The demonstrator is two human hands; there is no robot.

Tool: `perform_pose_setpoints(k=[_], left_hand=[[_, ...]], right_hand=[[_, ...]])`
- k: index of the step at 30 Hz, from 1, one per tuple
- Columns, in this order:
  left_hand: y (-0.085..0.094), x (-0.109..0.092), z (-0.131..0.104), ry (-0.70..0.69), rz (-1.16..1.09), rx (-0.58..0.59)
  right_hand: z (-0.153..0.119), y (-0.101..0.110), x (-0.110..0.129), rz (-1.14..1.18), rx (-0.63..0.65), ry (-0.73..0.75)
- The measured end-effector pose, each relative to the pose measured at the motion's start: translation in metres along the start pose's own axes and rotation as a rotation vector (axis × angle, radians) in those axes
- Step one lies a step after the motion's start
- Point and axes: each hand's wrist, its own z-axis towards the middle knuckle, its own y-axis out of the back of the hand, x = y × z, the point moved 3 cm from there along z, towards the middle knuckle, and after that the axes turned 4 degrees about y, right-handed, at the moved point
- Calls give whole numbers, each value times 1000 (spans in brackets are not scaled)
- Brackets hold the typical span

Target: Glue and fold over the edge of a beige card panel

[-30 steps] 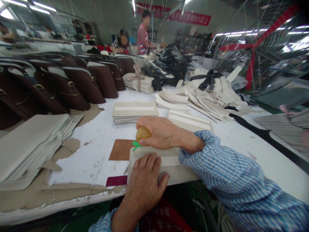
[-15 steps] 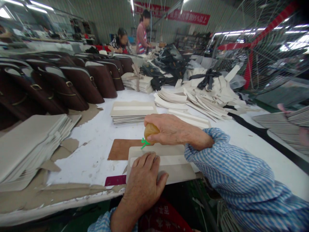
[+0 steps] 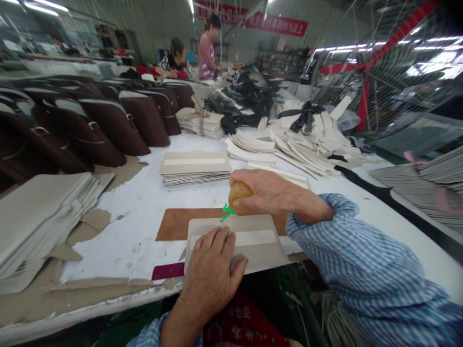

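My left hand [image 3: 213, 260] lies flat, fingers spread, on a grey-beige panel [image 3: 260, 255] that has a lighter strip across it. The panel rests at the table's front edge, partly over a brown board [image 3: 171, 224]. My right hand [image 3: 262, 190] is wrapped round a rounded amber-yellow lump [image 3: 239, 194]. A small bright green piece [image 3: 227, 212] shows just below the lump, at the panel's upper edge. Beyond the panel sits a neat stack of similar panels [image 3: 195, 161]. A dark magenta strip [image 3: 168, 271] lies left of my left hand.
Dark brown bags [image 3: 141, 118] stand in rows at the back left. Beige panels [image 3: 39, 212] are piled at the left. Loose strips [image 3: 300, 152] and black pieces [image 3: 249, 89] lie farther back. A large fan [image 3: 365, 67] is at the right. Two people are in the background.
My right hand has moved to the right along the panel's upper edge with the amber lump and green piece. My left hand still presses on the panel. The view has shifted slightly.
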Motion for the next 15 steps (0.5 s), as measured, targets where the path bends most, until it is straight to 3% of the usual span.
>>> perform_pose_setpoints(k=[15], left_hand=[[0,2,0,-37,38,-37]], right_hand=[[-39,5,-30,67,-54,-184]])
